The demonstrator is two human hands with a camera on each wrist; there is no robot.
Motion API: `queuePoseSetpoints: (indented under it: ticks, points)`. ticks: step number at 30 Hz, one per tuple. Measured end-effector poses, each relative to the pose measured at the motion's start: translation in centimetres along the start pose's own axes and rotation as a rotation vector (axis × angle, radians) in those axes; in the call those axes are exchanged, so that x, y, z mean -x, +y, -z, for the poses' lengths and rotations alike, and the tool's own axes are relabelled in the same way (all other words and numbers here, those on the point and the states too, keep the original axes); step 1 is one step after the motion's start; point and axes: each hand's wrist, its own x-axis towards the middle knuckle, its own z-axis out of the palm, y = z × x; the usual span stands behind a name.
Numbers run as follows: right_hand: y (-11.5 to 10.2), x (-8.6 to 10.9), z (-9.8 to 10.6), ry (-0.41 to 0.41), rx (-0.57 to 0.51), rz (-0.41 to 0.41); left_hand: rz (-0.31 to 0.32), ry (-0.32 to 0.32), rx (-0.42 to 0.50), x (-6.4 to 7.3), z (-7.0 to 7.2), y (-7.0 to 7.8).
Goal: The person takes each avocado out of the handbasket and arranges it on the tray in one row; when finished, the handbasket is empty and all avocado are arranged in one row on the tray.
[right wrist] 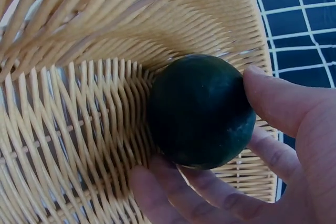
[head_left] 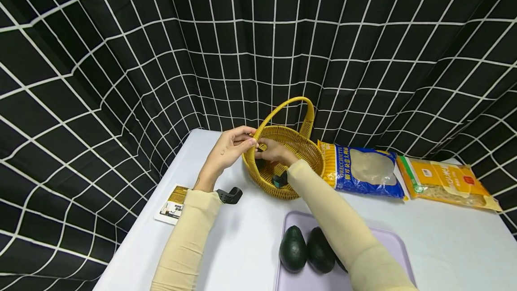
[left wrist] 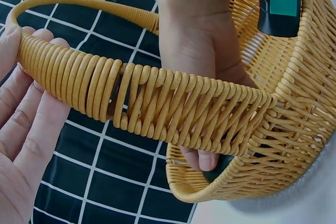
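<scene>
A yellow wicker basket (head_left: 282, 193) stands on the white table under an arched handle (head_left: 287, 103). My left hand (head_left: 227, 149) grips the near left side of that handle, thumb on one face and fingers on the other, as the left wrist view shows. Reaching inside the basket, my right hand (head_left: 277, 151) holds a dark green avocado (right wrist: 200, 111) against the woven wall. Its thumb (right wrist: 273, 95) lies on one side of the fruit and the fingers curl along the opposite side. In the head view the avocado is mostly hidden by the hand and handle.
A lilac tray (head_left: 296, 282) in front holds avocados (head_left: 293, 249), one partly hidden by my right sleeve. Right of the basket lie a blue pasta bag (head_left: 367, 169) and an orange bag (head_left: 448, 183). A printed card (head_left: 173, 203) lies by my left forearm.
</scene>
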Motion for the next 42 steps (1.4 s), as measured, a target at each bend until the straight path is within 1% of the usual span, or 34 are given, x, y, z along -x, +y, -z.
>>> queuePoseSetpoints:
  ticks: [9,16,19,26,31,34,38,42]
  points:
    - [0.3,-0.1,-0.3,-0.006,-0.05,0.014,-0.005,0.002,0.003,0.1,-0.1,0.1]
    - [0.7,-0.3,-0.2,-0.027,-0.165,-0.004,-0.007,-0.011,-0.005,0.0,-0.2,0.2]
    - [0.7,-0.2,-0.2,-0.029,-0.195,-0.008,-0.007,-0.008,-0.005,0.0,-0.2,0.3]
    - [0.7,0.1,-0.1,-0.029,-0.218,-0.027,-0.002,-0.009,-0.02,-0.1,-0.3,0.3]
    - [0.7,0.3,0.3,-0.03,-0.191,-0.03,-0.003,-0.008,-0.026,0.0,-0.2,0.4]
    - [0.7,0.4,0.6,-0.034,-0.205,-0.04,-0.005,-0.01,-0.02,0.0,-0.1,0.4]
    - [0.6,0.7,1.0,-0.046,-0.235,-0.036,-0.007,-0.006,-0.016,0.0,0.0,0.3]
    - [0.5,1.1,1.2,-0.049,-0.241,-0.023,-0.009,-0.003,-0.016,0.0,0.0,0.3]
